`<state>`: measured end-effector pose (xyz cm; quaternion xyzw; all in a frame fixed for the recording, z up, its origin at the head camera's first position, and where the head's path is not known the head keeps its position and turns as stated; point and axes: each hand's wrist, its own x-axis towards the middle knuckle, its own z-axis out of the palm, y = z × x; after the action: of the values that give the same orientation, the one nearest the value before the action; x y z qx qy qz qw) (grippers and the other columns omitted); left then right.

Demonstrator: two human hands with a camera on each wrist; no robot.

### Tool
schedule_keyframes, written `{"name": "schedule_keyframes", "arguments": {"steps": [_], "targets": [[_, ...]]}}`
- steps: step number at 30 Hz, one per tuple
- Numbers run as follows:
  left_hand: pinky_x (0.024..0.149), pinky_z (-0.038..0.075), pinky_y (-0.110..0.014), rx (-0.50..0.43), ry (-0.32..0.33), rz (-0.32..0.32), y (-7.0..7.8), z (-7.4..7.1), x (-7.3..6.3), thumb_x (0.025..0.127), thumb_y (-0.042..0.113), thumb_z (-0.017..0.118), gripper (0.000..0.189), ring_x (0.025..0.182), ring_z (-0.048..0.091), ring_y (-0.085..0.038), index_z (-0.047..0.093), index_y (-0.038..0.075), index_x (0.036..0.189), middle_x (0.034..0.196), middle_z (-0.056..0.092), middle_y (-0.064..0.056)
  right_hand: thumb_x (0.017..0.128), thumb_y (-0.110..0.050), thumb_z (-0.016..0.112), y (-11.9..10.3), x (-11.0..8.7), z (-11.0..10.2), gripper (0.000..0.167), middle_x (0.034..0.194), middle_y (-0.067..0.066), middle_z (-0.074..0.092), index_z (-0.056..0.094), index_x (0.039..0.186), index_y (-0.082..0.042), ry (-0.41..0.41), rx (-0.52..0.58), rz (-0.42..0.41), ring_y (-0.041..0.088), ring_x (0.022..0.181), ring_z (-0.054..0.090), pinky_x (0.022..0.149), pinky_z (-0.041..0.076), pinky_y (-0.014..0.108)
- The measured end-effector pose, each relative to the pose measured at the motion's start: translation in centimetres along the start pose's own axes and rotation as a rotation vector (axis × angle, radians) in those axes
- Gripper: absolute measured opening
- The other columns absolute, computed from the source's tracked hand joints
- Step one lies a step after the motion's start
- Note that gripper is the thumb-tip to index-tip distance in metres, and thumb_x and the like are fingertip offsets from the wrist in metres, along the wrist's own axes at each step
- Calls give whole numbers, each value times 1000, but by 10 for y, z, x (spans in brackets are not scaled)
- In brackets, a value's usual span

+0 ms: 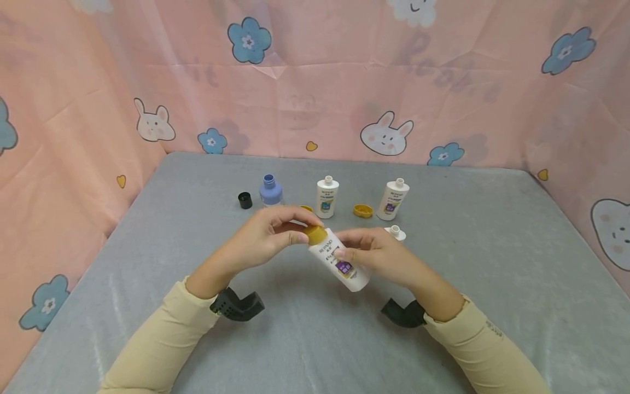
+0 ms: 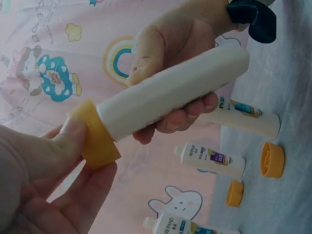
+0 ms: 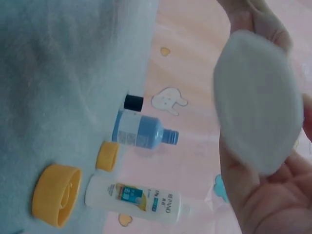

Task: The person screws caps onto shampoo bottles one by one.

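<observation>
Both hands are on one item, a white bottle (image 1: 344, 268) raised in front of the person, tilted, with its base toward lower right. Left hand (image 1: 268, 235) pinches the yellow cap (image 1: 315, 235) between thumb and fingers; right hand (image 1: 376, 254) grips the body, thumb across the front, fingers behind. Reading of the hold: one hand steadies the body while the other can twist or pull. Whether the cap is tight or loose, cannot tell.

Behind, a blue bottle (image 1: 271, 192) and two uncapped bottles (image 1: 327, 198) stand on the gray counter (image 1: 305, 339). A black cap (image 1: 245, 200) sits just beside the blue one; a loose yellow lid (image 1: 362, 210) lies between the uncapped pair, probably set near its own bottle for matching.

Edges: the rear edge meets the pink curtain (image 1: 300, 87), near the row. A partly hidden bottle (image 1: 396, 233) shows just beyond the right hand, so a push that way risks a knock. Best room for movement, judged: toward the person, and out to the right.
</observation>
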<state>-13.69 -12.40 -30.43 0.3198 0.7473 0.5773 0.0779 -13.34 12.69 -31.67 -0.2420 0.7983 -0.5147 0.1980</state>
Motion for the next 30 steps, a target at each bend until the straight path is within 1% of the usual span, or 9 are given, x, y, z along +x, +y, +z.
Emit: {"name": "schedule_keyframes", "arguments": {"steps": [2,3,5,8,10,11,14,21,30], "targets": [[98,56,-30,12,26,-48,2,-1,0,92,-3,66,29,117,65,-27,67,-2,121,126,67,-16,96,-12,65,0,1,2,33,107,18,71,65,125,3,56,-31,-14,19,87,64,76,59,32],[98,56,-31,12,48,-91,3,-2,1,91,0,68,32,118,65,-26,67,0,123,128,67,-14,95,-12,67,0,1,3,32,107,17,71,66,124,2,90,-47,-21,19,89,64,77,59,32],[97,56,-31,16,101,-203,4,-2,1,90,9,73,39,119,66,-22,66,6,128,130,67,-8,93,-13,70,0,2,5,31,107,15,72,68,121,0,162,-76,-37,19,91,65,79,60,32],[98,56,-33,-20,171,-348,4,1,3,85,20,80,49,118,66,-18,64,13,131,130,68,-3,90,-12,73,0,3,8,30,108,14,73,70,117,0,246,-85,-52,20,93,67,81,61,31],[97,56,-33,-38,199,-415,3,4,4,84,25,81,49,115,67,-16,65,17,130,127,69,0,89,-12,75,0,3,9,30,108,14,73,71,116,-1,282,-81,-52,20,93,67,80,61,29],[97,56,-33,-49,210,-431,2,5,5,83,26,82,48,114,67,-15,66,18,128,125,70,0,88,-12,75,0,3,9,29,108,15,73,71,115,-1,294,-79,-53,20,93,67,80,61,28],[96,57,-33,-67,234,-434,1,11,7,83,26,82,44,111,68,-15,67,17,124,121,71,0,87,-12,76,-1,2,11,29,107,14,73,72,114,-1,314,-81,-61,21,92,68,78,61,28],[89,59,-30,-49,283,-406,2,18,6,83,24,82,37,104,69,-15,69,14,117,117,70,-2,84,-9,79,0,2,16,27,102,15,75,73,109,0,330,-120,-114,22,88,71,75,62,28],[87,60,-29,-48,285,-355,2,18,5,83,22,82,36,101,71,-17,72,12,116,117,70,-3,84,-8,78,0,3,15,29,104,17,74,72,110,3,317,-123,-133,23,89,73,76,62,29]]}}
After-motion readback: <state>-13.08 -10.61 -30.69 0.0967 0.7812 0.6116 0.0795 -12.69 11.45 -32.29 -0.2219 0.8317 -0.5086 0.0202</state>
